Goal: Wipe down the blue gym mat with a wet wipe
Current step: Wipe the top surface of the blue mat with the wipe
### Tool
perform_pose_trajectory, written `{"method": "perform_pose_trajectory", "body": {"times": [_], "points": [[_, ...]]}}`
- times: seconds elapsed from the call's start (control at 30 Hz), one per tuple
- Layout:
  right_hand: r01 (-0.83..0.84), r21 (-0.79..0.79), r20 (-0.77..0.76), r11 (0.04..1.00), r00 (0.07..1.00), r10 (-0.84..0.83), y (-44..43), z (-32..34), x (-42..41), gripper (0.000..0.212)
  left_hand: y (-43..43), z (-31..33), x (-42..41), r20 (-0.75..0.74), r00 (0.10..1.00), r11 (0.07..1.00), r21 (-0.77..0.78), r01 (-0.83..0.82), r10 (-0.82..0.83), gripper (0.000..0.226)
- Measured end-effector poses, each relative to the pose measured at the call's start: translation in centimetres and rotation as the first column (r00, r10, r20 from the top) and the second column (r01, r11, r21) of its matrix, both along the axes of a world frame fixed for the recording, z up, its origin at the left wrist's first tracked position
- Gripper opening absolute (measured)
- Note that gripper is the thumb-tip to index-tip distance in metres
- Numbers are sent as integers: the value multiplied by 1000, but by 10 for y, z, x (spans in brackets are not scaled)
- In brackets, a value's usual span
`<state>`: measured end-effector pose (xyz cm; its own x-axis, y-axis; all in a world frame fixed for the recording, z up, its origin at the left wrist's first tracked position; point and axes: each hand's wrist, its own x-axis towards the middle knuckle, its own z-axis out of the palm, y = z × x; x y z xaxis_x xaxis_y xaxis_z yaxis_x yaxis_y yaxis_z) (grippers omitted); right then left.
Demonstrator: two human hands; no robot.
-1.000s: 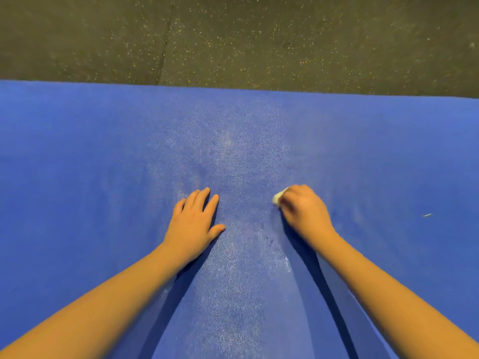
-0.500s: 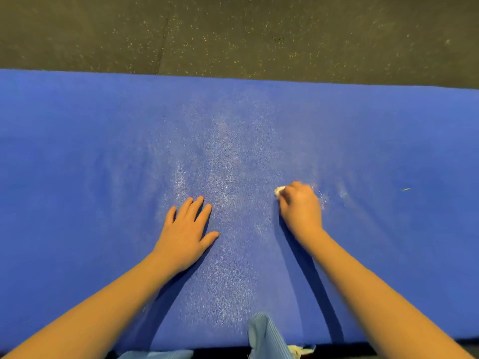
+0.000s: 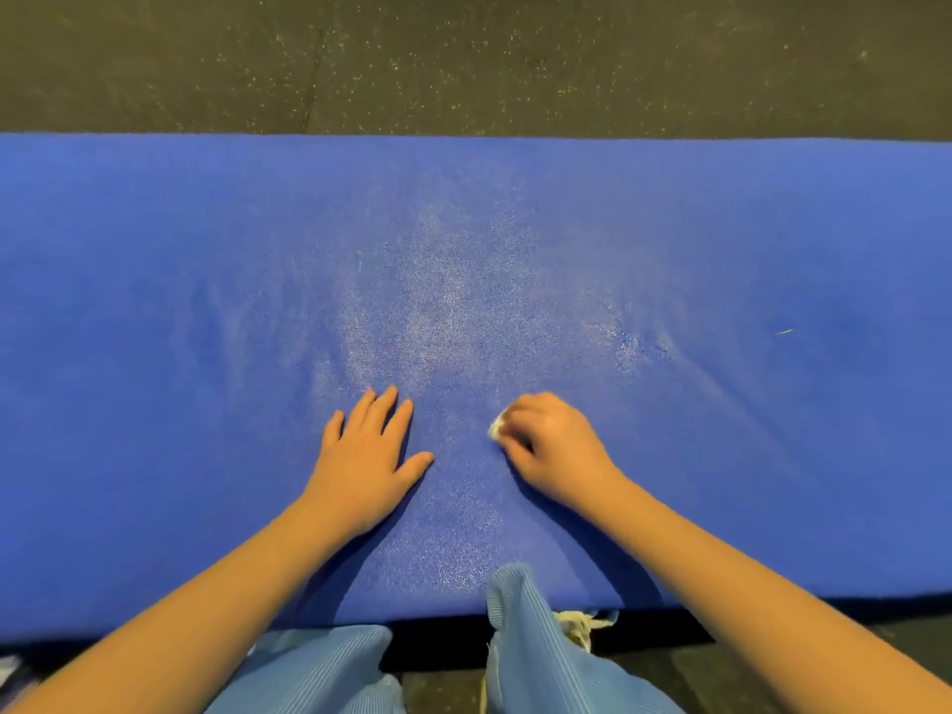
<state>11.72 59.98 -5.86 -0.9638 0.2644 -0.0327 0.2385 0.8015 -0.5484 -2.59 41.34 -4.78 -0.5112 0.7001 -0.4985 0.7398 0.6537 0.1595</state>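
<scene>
- One blue mat (image 3: 154, 353) lies flat on the dark floor (image 3: 463, 59).
- Two hands are on the mat, near each other but apart.
- The left hand (image 3: 363, 456) lies flat, fingers straight and a little spread, holding nothing.
- The right hand (image 3: 554, 445) curls its fingers round one white wipe (image 3: 496, 429) on the mat; only a bit peeks out.
- One shiny patch (image 3: 438, 322) shows past the hands.
- Two knees (image 3: 520, 610) in light blue are at the near edge.
- One tiny yellow speck (image 3: 785, 331) sits far right.
</scene>
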Motion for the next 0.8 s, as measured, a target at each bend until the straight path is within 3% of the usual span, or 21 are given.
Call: {"method": "perform_pose_trajectory", "body": {"times": [0.07,0.13,0.2,0.27,0.37,0.43,0.5,0.57,0.63,0.7,0.8], "points": [[-84,-22,69,996,994,85,8,7,3,16,-3,1,4,-2,1000,1000,-1,13,-13,106],[103,60,103,993,989,-108,26,4,-3,14,-6,1,6,-3,1000,1000,8,18,-18,104],[372,122,101,920,918,-384,38,-3,-9,13,-8,0,7,-6,1000,1000,14,11,-11,103],[463,102,36,881,883,-468,25,-3,-12,17,-8,-1,8,-10,1000,1000,24,3,-3,103],[151,56,-33,987,988,-149,-13,3,4,22,-10,-3,9,-18,1000,999,39,1,-1,101],[-37,14,7,999,999,37,-13,11,16,20,-11,-4,10,-20,1000,999,52,-5,6,101],[8,105,0,994,1000,-8,8,7,19,23,-12,-5,10,-20,1000,998,66,-12,13,100],[246,188,-23,951,969,-246,29,-1,19,25,-13,-6,12,-31,999,997,81,-20,22,99],[426,142,-16,893,903,-429,26,-2,19,19,-14,-6,14,-38,999,996,87,-29,33,99],[371,81,-47,925,928,-369,1,4,22,16,-14,-5,15,-39,998,995,96,-39,42,97],[52,-2,-51,999,997,-52,-29,22,44,18,-16,-2,18,-39,997,992,114,-59,63,79]]}}
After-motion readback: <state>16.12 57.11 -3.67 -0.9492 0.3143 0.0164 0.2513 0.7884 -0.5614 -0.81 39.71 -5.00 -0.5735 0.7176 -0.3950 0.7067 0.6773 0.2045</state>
